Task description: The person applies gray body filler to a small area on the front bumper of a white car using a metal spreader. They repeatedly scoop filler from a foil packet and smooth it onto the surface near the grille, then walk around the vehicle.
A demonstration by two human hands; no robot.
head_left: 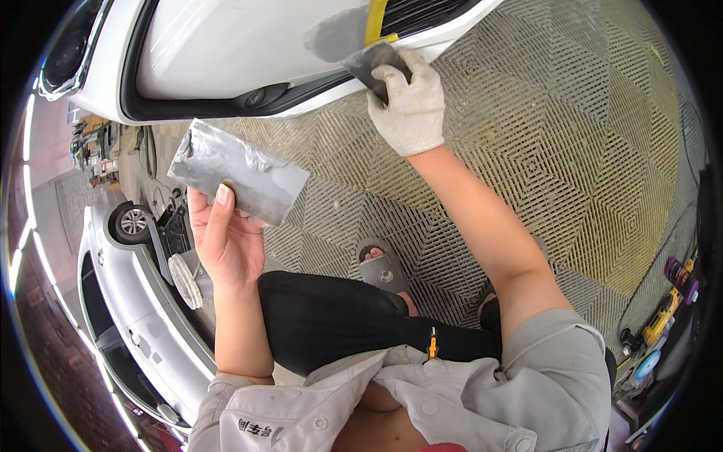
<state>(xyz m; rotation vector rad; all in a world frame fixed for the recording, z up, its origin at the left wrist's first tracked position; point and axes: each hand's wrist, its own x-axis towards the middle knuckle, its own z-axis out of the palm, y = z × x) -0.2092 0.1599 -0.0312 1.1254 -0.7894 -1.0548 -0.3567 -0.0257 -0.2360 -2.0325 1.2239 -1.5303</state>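
Observation:
In my bare left hand (230, 241) is a flat rectangular plate (260, 181), gripped at its near edge with the thumb on top. Grey putty (218, 147) is smeared over the plate, thickest toward its far edge. My right hand (410, 113), in a white knit glove, holds a thin dark scraper (370, 62) at the lower part of a white car panel (218, 49). Just beyond the scraper, a smooth grey putty patch (337, 36) covers part of the panel. Yellow masking tape (374, 21) borders the patch beside a black slatted grille (422, 16).
Grey slatted floor tiles (520, 143), stained yellowish in places, lie below. A silver car (143, 309) stands to the left, with a pale round object (184, 280) near it. Along the right edge are a yellow tool (663, 315) and a purple-and-black item (680, 279). My sandalled foot (382, 271) is below.

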